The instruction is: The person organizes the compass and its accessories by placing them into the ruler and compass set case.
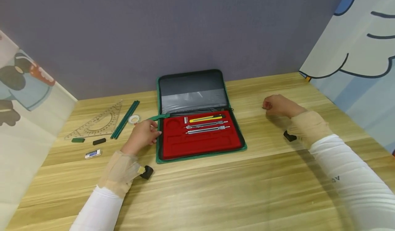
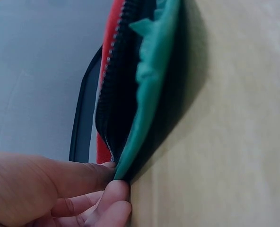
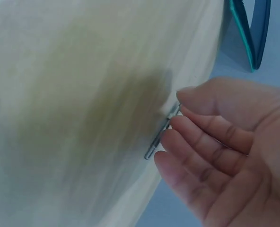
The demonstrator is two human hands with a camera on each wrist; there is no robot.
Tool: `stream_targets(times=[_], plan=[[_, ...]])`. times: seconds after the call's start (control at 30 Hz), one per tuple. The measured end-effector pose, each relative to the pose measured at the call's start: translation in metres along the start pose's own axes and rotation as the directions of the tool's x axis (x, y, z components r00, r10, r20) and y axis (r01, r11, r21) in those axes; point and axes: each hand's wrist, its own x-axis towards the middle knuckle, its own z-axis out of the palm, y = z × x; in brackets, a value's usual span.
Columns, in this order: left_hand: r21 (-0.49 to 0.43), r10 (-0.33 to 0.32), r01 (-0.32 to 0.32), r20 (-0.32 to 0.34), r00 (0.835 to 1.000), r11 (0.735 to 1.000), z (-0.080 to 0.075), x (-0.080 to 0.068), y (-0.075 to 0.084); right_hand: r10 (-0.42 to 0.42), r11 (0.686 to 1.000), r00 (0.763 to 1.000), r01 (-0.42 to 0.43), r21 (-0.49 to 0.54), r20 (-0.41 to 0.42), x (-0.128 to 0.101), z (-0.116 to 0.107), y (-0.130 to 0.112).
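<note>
An unzipped green zip case (image 1: 203, 152) lies with its lid raised at the back. In its red tray sit a yellow utility knife (image 1: 206, 119), two silver drawing instruments (image 1: 206, 130) and a small lead box (image 1: 186, 120). My left hand (image 1: 143, 135) pinches the case's left edge between thumb and fingers; the left wrist view shows the green rim (image 2: 152, 90) and black zipper (image 2: 109, 61) there. To the right of the case, my right hand (image 1: 280, 105) holds a thin metal piece (image 3: 154, 145) at its fingertips, low over the table. Its upper end is hidden behind the thumb.
Left of the case lie a clear set square (image 1: 89, 129), green pencils (image 1: 124, 120), a white ring-shaped roll (image 1: 134, 119), a white eraser (image 1: 93, 154), a green block (image 1: 78, 140) and a dark block (image 1: 99, 141). A grey partition (image 1: 185, 28) stands behind the table.
</note>
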Motion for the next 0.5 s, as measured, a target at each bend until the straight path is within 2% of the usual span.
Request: stream_targets(times=[0.27, 0.5], plan=[[-0.008, 0.000, 0.000, 0.002, 1.000, 1.000, 0.001, 0.001, -0.001, 0.023, 1.000, 0.998, -0.024, -0.006, -0.065, 0.003, 0.002, 0.009], [-0.005, -0.004, 0.004, 0.004, 1.000, 1.000, 0.001, 0.000, 0.000, 0.044, 0.999, 0.997, -0.044, -0.005, -0.058, 0.004, 0.004, 0.015]])
